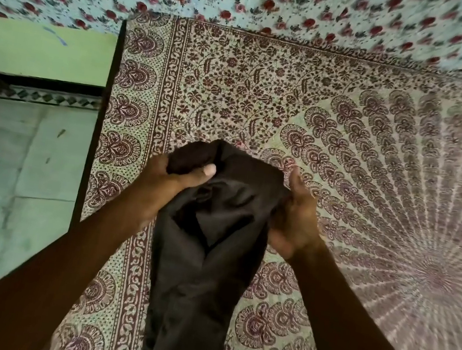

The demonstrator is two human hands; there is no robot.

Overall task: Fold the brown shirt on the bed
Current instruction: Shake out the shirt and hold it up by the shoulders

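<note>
Both hands (158, 184) — gripping brown shirt (204, 261)

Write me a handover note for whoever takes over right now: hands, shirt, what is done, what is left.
Left hand: grip closed on a bunched upper part of the brown shirt.
Right hand: grip on the shirt's opposite upper edge.
Shirt: held up between both hands, crumpled, hanging down over the patterned bedsheet.
Done: shirt picked up; no neat fold visible.
Left: spread it flat on the bed, then fold it.

Bare forearms (52, 261), bare hands (161, 185).
</note>
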